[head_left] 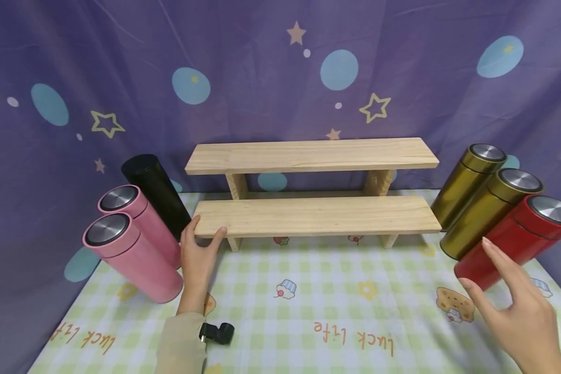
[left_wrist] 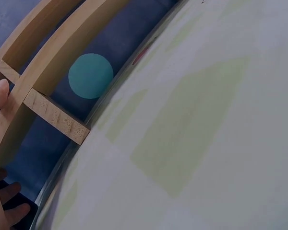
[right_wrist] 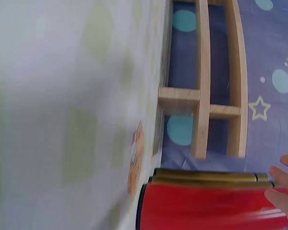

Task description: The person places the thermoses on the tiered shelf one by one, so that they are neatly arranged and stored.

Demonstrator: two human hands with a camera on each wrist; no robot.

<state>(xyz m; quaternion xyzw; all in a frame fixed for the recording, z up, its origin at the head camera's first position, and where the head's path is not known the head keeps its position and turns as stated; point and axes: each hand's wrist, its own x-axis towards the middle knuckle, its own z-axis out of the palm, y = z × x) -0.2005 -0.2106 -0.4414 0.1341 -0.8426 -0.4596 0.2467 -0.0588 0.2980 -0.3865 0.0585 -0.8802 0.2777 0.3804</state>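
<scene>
The wooden shelf (head_left: 318,215), flat-planked, seemingly touches the left hand (head_left: 199,262).

Head view: soft, diffuse light falls evenly on the tablecloth (head_left: 262,306) and wooden shelf (head_left: 318,215), the curtain (head_left: 262,31) being darker; the red flask (head_left: 519,239) carries a bright lid reflection at 3 o'clock, and a faint shadow lies beside the right hand (head_left: 525,322) at 4 o'clock. Left wrist view: dim and hazy, cloth blurred at 3 o'clock, shelf bowed by lens distortion at 10. Right wrist view: cloth blurred at 9 o'clock, glare on the flask at 4.
</scene>
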